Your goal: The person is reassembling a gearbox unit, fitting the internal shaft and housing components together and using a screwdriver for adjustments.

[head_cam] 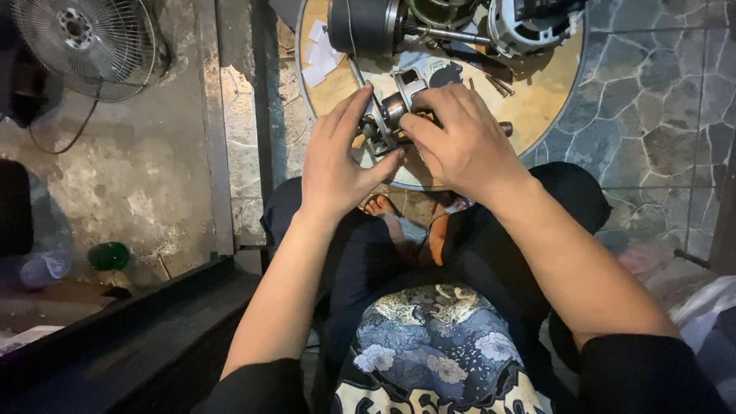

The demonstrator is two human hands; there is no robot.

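We see both hands meeting at the near edge of the round wooden worktop (548, 92), upper centre of the frame. The left hand (337, 165) and the right hand (460, 146) both close on a small metal motor part (391, 115), a silvery cylinder with a bracket and shaft. Left hand: fingers stretched up along the part's left side, thumb tucked under it, so it holds the part. Right hand: fingers curled over the part from the right, covering its right end; also gripping it. The part sits just above the worktop's near rim, between the two hands; we cannot tell if it touches the wood.

Behind it, top centre, a black motor housing (360, 27) lies on the worktop, with a white ribbed motor cover (521, 27) to its right, joined by a shaft. Loose screws (498, 84) lie right of the hands. White paper scraps (316, 54) sit at the worktop's left edge.

Upper left of the frame: a standing fan (84, 46) on the concrete floor. Lower left: a green cup (109, 255). Below the worktop we see bare feet (406, 222) and dark trousers.
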